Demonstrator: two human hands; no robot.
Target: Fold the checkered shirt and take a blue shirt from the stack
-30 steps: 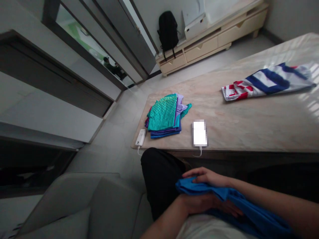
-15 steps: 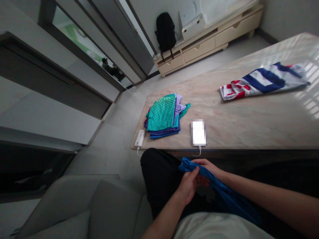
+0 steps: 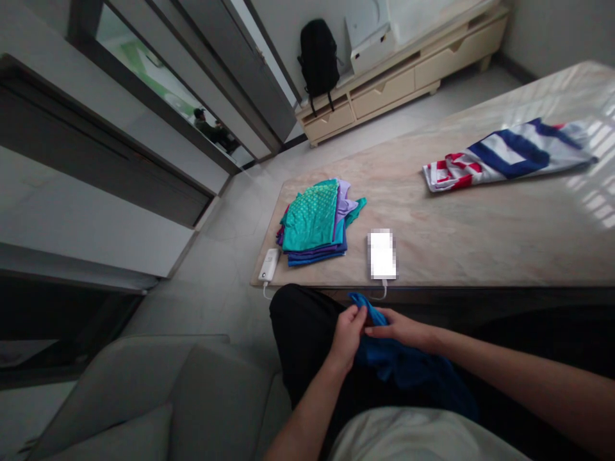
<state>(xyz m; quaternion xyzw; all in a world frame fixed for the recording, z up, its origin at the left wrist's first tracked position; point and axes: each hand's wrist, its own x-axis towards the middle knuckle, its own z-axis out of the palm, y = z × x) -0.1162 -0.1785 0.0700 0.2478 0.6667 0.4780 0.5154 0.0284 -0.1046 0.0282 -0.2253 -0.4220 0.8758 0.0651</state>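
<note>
A piece of blue cloth (image 3: 408,371), its kind not clear, hangs over my lap with its top edge bunched between my hands. My left hand (image 3: 350,333) pinches that edge with thumb and fingers. Beside it, my right hand (image 3: 396,328) also grips the cloth, thumb toward the left hand. Just past my knee, on the table (image 3: 408,211), lies a stack of folded clothes (image 3: 312,221) with a shiny green scale-patterned piece on top. A folded white, red and blue cloth (image 3: 512,155) lies farther right.
Near the table's front edge lie a white power bank (image 3: 269,264) with a cable and a blurred-out white device (image 3: 382,254), also cabled. A grey sofa (image 3: 216,390) is at my left. A black backpack (image 3: 319,64) rests on the low cabinet (image 3: 384,89). A person (image 3: 211,128) sits beyond the doorway.
My left hand has moved up and left along the blue cloth and now pinches its edge. My right hand has turned over it. The cloth hangs more spread over my lap.
</note>
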